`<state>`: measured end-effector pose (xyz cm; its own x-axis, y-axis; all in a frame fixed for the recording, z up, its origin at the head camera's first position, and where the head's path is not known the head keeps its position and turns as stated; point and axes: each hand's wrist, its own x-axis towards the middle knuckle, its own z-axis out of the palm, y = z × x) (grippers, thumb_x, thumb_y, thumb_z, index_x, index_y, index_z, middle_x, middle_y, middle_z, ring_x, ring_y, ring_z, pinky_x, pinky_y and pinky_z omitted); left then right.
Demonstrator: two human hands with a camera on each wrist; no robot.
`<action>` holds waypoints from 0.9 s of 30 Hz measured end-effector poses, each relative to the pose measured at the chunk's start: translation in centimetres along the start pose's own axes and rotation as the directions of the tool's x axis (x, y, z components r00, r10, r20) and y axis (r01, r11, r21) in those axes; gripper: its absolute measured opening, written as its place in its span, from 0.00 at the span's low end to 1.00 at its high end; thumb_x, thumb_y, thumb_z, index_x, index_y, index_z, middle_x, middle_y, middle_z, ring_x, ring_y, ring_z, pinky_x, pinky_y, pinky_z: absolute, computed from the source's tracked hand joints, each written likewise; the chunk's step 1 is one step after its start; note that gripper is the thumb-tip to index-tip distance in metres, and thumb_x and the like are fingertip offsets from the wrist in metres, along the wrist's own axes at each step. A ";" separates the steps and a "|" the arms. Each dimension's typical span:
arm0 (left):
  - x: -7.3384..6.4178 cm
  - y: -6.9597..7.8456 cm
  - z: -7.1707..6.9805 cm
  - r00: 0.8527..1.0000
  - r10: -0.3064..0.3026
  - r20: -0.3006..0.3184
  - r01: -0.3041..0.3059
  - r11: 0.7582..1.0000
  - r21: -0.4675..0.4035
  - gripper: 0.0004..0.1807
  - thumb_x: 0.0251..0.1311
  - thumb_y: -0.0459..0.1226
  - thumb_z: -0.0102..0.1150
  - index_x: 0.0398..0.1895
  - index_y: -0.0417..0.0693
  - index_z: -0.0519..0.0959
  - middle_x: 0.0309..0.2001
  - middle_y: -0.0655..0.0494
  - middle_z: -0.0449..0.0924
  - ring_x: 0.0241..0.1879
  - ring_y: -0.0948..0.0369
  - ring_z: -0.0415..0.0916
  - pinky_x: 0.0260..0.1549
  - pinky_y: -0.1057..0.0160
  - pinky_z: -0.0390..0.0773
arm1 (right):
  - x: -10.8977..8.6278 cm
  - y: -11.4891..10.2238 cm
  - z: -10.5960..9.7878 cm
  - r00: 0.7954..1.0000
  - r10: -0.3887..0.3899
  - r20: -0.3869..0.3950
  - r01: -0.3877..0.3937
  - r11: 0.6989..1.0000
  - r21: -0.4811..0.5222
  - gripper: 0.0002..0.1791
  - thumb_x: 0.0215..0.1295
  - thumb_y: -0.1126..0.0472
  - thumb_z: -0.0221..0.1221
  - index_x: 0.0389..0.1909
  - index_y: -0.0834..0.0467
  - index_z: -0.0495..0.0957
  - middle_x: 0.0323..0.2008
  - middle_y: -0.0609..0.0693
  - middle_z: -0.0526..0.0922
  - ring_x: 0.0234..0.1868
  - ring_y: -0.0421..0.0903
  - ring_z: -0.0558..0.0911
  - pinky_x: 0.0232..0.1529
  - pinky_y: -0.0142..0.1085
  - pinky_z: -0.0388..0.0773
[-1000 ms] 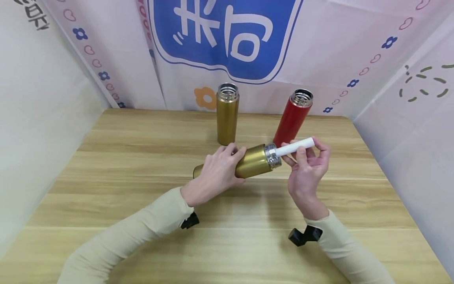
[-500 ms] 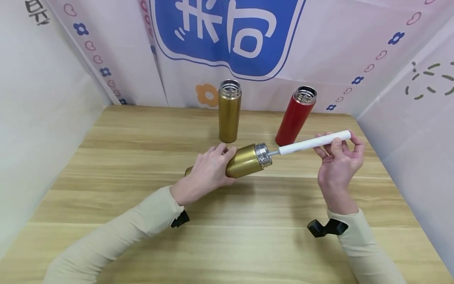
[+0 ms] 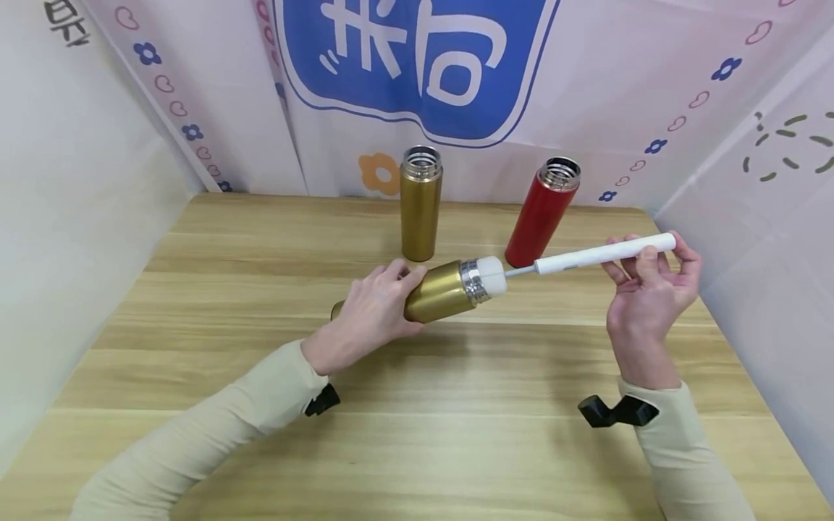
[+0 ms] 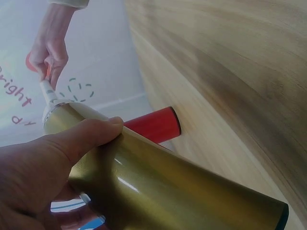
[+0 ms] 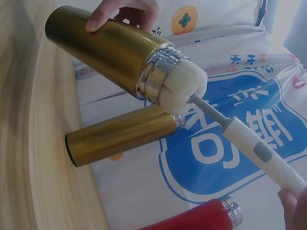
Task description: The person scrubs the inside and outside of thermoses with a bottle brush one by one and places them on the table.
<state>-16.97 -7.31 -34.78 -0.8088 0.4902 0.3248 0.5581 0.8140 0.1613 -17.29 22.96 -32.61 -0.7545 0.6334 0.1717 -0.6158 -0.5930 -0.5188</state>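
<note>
My left hand [image 3: 368, 304] grips a gold thermos bottle [image 3: 439, 293] round its body; the bottle is tilted, its steel mouth pointing right. My right hand [image 3: 651, 289] holds the white handle of a bottle brush [image 3: 602, 253] between thumb and fingers. A grey shaft joins the handle to the white sponge head [image 5: 184, 84], which sticks partly out of the bottle's mouth in the right wrist view. The rest of the sponge is hidden inside. In the left wrist view, the thumb lies along the gold bottle [image 4: 192, 187].
A second gold bottle [image 3: 420, 217] and a red bottle [image 3: 542, 217] stand lidless behind the hands on the wooden table [image 3: 417, 449]. Printed white cloth [image 3: 228, 87] hangs at the back and sides.
My right hand has drawn the brush out to the right, so the shaft and then part of the sponge have come out of the bottle. The left hand has shifted slightly left with the bottle.
</note>
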 end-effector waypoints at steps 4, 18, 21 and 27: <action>-0.1 -0.1 0.0 1.000 0.002 0.000 -0.002 1.000 0.007 0.41 0.33 0.46 0.79 0.57 0.48 0.75 0.44 0.48 0.78 0.32 0.53 0.75 0.21 0.58 0.79 | 0.1 -0.1 -0.1 1.000 -0.005 0.001 0.005 1.000 0.002 0.13 0.60 0.74 0.56 0.45 0.66 0.67 0.29 0.65 0.76 0.24 0.59 0.84 0.24 0.43 0.82; -0.2 -0.4 0.2 1.000 -0.005 0.010 0.005 1.000 0.014 0.41 0.32 0.47 0.79 0.55 0.47 0.75 0.43 0.47 0.78 0.33 0.52 0.76 0.21 0.57 0.79 | 0.6 0.0 -0.5 1.000 0.011 -0.029 -0.011 1.000 0.001 0.13 0.60 0.75 0.56 0.44 0.65 0.67 0.29 0.64 0.77 0.24 0.59 0.84 0.24 0.44 0.82; -0.1 -0.3 0.3 1.000 -0.013 0.003 0.013 1.000 0.016 0.42 0.32 0.46 0.79 0.56 0.46 0.75 0.43 0.48 0.77 0.35 0.52 0.76 0.21 0.57 0.79 | 0.5 0.2 -0.5 0.999 0.014 -0.040 -0.014 1.000 0.001 0.13 0.60 0.75 0.56 0.44 0.63 0.67 0.29 0.64 0.77 0.24 0.59 0.84 0.24 0.45 0.82; 0.5 0.3 0.6 1.000 -0.003 -0.006 0.003 1.000 0.027 0.41 0.33 0.45 0.79 0.57 0.46 0.75 0.44 0.48 0.77 0.36 0.50 0.77 0.20 0.56 0.79 | -0.3 0.9 -0.3 1.000 -0.001 0.000 0.001 0.999 -0.034 0.14 0.61 0.73 0.57 0.45 0.63 0.65 0.29 0.64 0.77 0.25 0.58 0.84 0.24 0.44 0.82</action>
<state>-17.34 -6.67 -35.10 -0.8093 0.4857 0.3303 0.5504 0.8236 0.1374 -17.59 22.39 -33.44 -0.7536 0.6344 0.1719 -0.6086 -0.5747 -0.5471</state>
